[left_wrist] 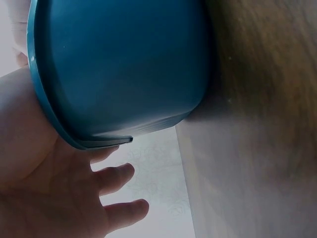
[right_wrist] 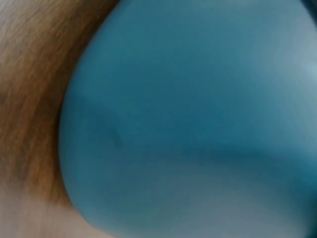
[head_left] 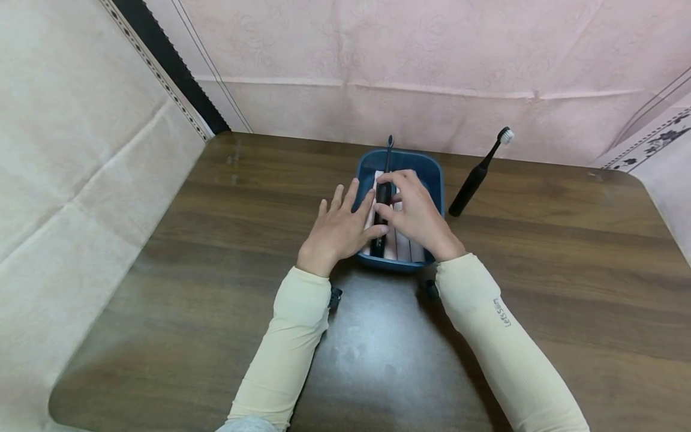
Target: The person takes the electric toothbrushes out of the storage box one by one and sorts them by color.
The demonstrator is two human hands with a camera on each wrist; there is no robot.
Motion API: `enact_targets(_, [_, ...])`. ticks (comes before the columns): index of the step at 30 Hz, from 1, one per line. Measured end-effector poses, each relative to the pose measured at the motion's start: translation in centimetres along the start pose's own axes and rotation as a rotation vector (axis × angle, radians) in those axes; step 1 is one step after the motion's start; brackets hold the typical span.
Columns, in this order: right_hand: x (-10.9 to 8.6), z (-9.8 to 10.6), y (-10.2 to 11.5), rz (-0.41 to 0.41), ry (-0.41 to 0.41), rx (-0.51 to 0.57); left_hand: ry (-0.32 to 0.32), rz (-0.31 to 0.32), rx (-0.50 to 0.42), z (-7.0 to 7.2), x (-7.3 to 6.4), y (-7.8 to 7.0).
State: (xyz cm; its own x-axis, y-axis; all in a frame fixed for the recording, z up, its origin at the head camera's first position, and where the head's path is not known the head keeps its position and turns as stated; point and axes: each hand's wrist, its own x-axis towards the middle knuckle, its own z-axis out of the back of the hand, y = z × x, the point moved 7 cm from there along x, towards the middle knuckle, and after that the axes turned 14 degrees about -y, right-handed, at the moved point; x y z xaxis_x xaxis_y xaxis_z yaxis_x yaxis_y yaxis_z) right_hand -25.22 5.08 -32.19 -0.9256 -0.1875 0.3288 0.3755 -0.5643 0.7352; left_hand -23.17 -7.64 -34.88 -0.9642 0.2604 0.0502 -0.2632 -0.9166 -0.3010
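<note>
A black electric toothbrush (head_left: 383, 195) lies lengthwise in a blue plastic bin (head_left: 432, 171), its neck and head toward the far rim. My right hand (head_left: 415, 210) reaches over the bin's right side and pinches the toothbrush handle with curled fingers. Over the near left rim, my left hand (head_left: 340, 231) is spread, its thumb touching the lower handle. In the left wrist view some of its fingers stretch out past the bin's outer wall (left_wrist: 124, 64). Pale upright strips (head_left: 403, 243) line the bin beside and under the toothbrush. The right wrist view shows only the bin's wall (right_wrist: 188, 109) and some tabletop.
To the right of the bin, a second black electric toothbrush (head_left: 469, 189) with a white-bristled head lies on the brown wooden table (head_left: 567, 258). Pale patterned cloth (head_left: 432, 54) hangs behind the table's far edge.
</note>
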Motion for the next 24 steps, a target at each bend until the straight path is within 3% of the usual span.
enact_targets(24, [0.0, 3.4, 2.0, 0.237, -0.292, -0.028, 0.004, 0.016, 0.001, -0.2, 0.1, 0.0])
